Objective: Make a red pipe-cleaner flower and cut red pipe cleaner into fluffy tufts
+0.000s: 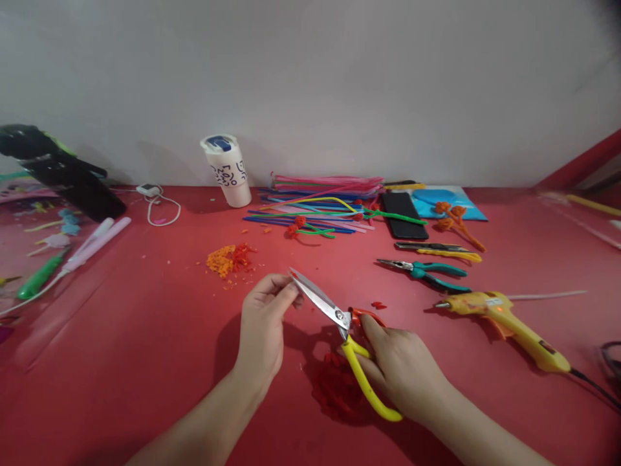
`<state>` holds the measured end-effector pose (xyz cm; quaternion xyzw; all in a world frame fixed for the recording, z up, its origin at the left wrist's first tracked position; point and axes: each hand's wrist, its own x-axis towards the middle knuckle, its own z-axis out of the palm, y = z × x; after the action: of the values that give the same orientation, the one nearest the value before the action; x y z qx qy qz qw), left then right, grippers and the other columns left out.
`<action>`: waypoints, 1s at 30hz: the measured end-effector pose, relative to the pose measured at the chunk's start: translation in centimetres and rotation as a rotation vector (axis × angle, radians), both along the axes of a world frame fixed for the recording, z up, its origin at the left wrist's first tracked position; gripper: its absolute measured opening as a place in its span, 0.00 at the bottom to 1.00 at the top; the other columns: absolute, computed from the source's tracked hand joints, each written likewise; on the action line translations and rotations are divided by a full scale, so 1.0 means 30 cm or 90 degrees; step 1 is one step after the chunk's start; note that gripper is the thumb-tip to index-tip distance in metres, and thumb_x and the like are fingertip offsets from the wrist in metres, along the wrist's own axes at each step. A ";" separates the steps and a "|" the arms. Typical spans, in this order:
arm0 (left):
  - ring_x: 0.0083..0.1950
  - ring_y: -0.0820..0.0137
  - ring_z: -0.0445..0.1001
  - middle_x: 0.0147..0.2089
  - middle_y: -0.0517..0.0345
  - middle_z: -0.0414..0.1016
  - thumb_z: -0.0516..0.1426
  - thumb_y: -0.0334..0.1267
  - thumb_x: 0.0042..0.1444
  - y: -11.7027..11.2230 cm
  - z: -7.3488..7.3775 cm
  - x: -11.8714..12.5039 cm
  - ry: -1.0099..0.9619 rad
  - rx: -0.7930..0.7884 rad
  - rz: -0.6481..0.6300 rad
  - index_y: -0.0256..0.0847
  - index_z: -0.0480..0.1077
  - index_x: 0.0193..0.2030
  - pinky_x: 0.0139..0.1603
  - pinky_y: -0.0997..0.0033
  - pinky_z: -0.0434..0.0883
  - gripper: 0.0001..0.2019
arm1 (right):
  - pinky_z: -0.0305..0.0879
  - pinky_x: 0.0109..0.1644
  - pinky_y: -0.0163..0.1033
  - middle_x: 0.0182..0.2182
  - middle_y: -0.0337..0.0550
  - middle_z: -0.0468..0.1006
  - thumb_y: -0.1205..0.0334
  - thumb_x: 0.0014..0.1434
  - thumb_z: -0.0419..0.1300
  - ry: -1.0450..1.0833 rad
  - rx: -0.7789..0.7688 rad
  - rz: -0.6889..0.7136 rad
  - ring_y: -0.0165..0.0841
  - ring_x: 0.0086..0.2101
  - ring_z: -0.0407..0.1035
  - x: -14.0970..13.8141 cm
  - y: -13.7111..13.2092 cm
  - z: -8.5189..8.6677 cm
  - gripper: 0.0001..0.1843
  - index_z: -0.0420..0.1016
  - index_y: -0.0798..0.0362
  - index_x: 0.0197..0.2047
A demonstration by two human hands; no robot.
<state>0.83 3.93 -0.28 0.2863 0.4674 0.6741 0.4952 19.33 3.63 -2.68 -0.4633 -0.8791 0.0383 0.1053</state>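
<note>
My right hand (pixel 395 366) grips the yellow handles of a pair of scissors (pixel 323 303), whose closed steel blades point up and left. My left hand (pixel 264 323) is pinched at the blade tips, fingers pressed together on something too small to make out, perhaps a red scrap. Beneath the scissors on the red table (pixel 145 362) lies a red fuzzy clump (pixel 337 388). A tiny red snippet (pixel 378 305) lies just right of the blades.
A yellow glue gun (pixel 504 320) lies to the right, with teal pliers (pixel 427 270) and a yellow cutter (pixel 439 249) behind it. Pipe cleaners (pixel 320 200), a phone (pixel 403 215), a paper cup (pixel 228 169) and orange-red trimmings (pixel 228 259) lie farther back.
</note>
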 end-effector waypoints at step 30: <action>0.25 0.76 0.67 0.24 0.58 0.72 0.60 0.35 0.45 -0.037 -0.009 0.063 0.042 -0.198 -0.440 0.35 0.73 0.27 0.28 0.76 0.64 0.05 | 0.49 0.13 0.28 0.10 0.24 0.56 0.52 0.53 0.53 0.641 -0.563 -0.180 0.22 0.10 0.51 -0.026 0.001 0.038 0.12 0.61 0.52 0.34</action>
<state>2.74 2.82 -0.55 0.3701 0.4559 0.3785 0.7155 18.54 3.66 -1.53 -0.4989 -0.5558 0.5903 0.3061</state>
